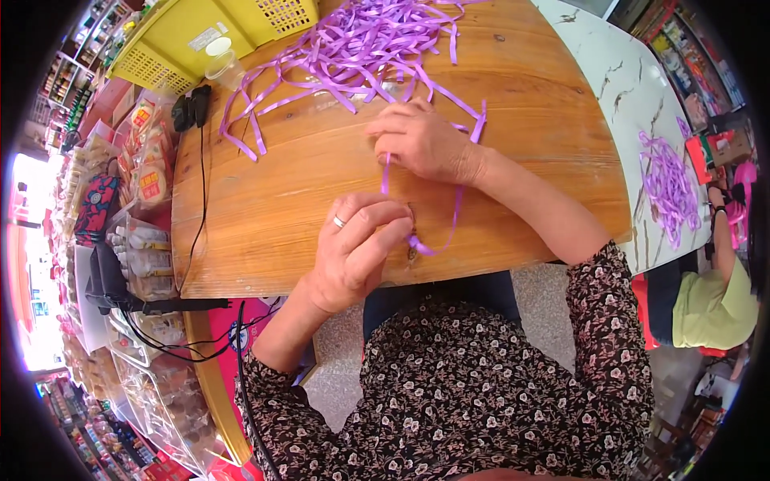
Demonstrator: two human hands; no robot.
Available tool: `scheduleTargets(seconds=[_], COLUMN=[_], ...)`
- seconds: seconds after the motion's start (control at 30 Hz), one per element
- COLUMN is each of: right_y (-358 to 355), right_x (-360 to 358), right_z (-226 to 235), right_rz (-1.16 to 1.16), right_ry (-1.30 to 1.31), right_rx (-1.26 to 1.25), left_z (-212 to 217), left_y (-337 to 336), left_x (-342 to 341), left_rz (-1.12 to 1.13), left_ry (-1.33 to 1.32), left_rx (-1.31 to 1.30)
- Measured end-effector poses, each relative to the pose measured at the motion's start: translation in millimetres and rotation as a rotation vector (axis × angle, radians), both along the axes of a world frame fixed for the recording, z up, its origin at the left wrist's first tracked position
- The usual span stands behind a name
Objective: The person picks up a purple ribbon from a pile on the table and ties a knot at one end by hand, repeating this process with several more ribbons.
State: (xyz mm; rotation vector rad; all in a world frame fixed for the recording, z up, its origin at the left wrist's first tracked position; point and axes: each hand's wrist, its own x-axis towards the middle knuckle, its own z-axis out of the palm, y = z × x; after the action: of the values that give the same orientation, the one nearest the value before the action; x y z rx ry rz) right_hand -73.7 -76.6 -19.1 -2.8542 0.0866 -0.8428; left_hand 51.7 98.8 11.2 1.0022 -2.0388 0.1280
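Observation:
A narrow purple ribbon [385, 177] runs between my two hands above the wooden table [529, 112]. My left hand [361, 240], with a ring on one finger, pinches the ribbon close to the table's near edge; a small loop of it hangs by the fingertips. Farther off and a little to the right, my right hand [423, 143] is curled with its back up, and the ribbon comes out from under its fingers. Its fingertips are partly hidden. Just beyond lies a large tangled heap of purple ribbons [369, 44], with loose ends trailing toward my right hand.
A yellow plastic basket [200, 48] and a clear plastic cup [224, 68] stand at the far left. Black plugs [191, 108] with a cable lie along the left edge. On a marble-patterned table [618, 88] at right is another ribbon pile [670, 188]; a person [714, 305] sits beside it.

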Motion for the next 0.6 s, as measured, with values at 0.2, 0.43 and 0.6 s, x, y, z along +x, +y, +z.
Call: scheduleTargets(seconds=[0.2,0.43,0.6], right_y=[-29.7,-33.9,3.1], right_x=[-14.4,-43.3,-39.3], right_z=[23.2,72.5,87.2], right_rz=[-0.032,0.015,-0.051], right_ry=[0.004,-0.016,-0.120], right_rx=[0.136,0.207,-0.033], left_z=[15.3,10.1,16.2], left_y=[16.3,-2.3,-46.4], left_x=[8.6,45.1,-14.5], left_rz=[-0.047,0.395,0.245], left_ry=[-0.301,-0.091,0.543], left_rx=[0.135,0.078,0.144])
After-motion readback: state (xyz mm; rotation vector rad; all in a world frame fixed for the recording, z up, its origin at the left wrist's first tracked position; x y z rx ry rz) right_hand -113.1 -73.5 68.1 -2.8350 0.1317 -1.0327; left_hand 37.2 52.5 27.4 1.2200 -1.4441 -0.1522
